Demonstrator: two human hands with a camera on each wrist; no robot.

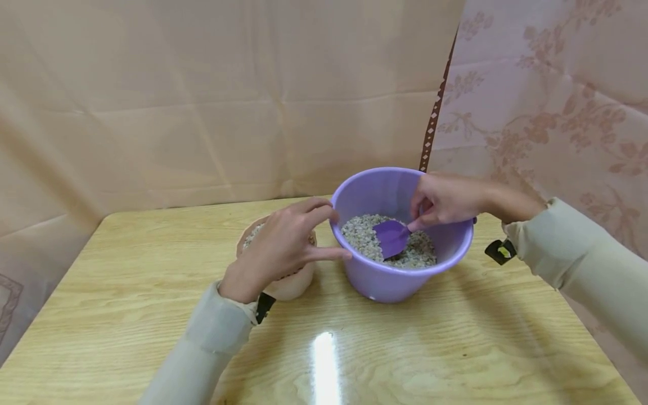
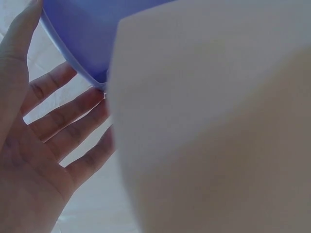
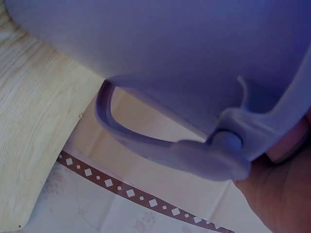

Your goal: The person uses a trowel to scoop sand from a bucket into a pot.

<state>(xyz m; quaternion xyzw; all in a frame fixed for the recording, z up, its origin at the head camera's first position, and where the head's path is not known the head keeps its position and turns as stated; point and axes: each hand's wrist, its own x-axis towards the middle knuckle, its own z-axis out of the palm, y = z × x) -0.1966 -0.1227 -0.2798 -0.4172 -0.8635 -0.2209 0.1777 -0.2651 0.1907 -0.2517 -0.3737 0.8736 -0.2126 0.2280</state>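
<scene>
A lilac bucket (image 1: 390, 287) stands on the table with pale, gravel-like grains (image 1: 361, 233) inside. My right hand (image 1: 448, 199) reaches over its rim and grips the handle of a purple scoop (image 1: 392, 239), whose blade rests in the grains. On the left, my left hand (image 1: 283, 236) touches the bucket's rim with thumb and fingers spread. The left wrist view shows those fingers (image 2: 73, 131) mostly straight against the bucket (image 2: 92, 39). Beneath that hand stands a cream pot (image 1: 293, 284) holding similar grains, partly hidden. In the right wrist view, the right hand (image 3: 282, 194) is mostly behind the bucket's rim.
The wooden table (image 1: 152, 292) ends at a draped curtain (image 1: 228, 112) at the back and a floral cloth (image 1: 567, 112) on the right. The bucket's carrying handle (image 3: 146, 145) hangs on its outer side. Close to the left wrist camera, the pot (image 2: 209, 121) fills much of the view.
</scene>
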